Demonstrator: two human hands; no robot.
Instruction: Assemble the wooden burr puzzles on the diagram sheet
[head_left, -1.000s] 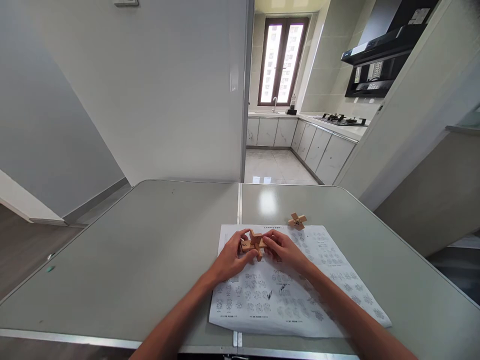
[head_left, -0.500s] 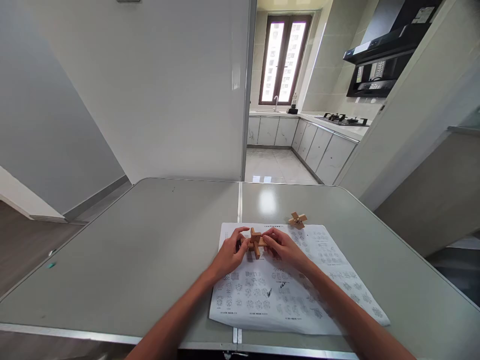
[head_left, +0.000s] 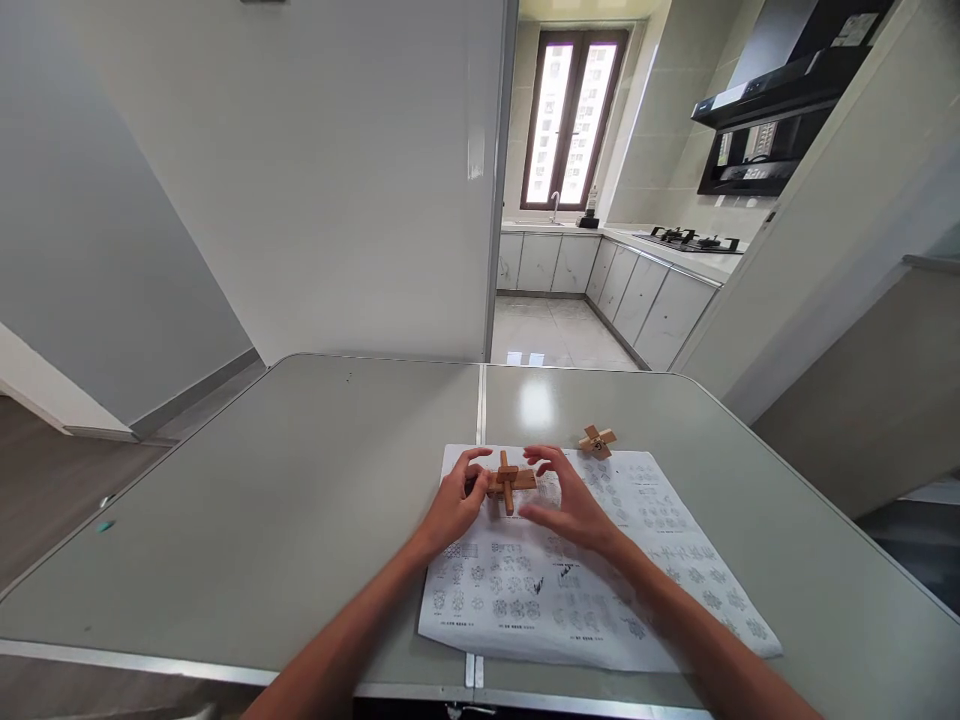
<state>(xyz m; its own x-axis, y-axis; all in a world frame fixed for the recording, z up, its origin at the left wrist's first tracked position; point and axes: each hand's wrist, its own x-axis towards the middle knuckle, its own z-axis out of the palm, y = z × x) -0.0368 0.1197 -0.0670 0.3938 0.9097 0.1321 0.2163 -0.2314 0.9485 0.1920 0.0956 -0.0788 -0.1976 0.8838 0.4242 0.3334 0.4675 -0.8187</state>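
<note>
A brown wooden interlocking puzzle [head_left: 508,480], made of crossed bars, is at the upper left part of a printed diagram sheet [head_left: 525,590]. My left hand [head_left: 459,500] grips its left end between thumb and fingers. To its right, my right hand [head_left: 562,500] has its thumb and fingers spread apart, with nothing between them. Beyond the sheet's far edge lies a second, lighter wooden puzzle [head_left: 597,441] with crossed flat pieces. Whether the held puzzle rests on the paper or hangs just above it I cannot tell.
The sheet lies on a grey-green folding table [head_left: 262,520] with a metal seam [head_left: 481,405] down its middle. A small green bit [head_left: 105,525] sits near the left edge. Past the table are a white wall panel and a kitchen doorway.
My right hand has let go of the puzzle's right end and opened, moving slightly right. The puzzle has turned a little, still in my left hand.
</note>
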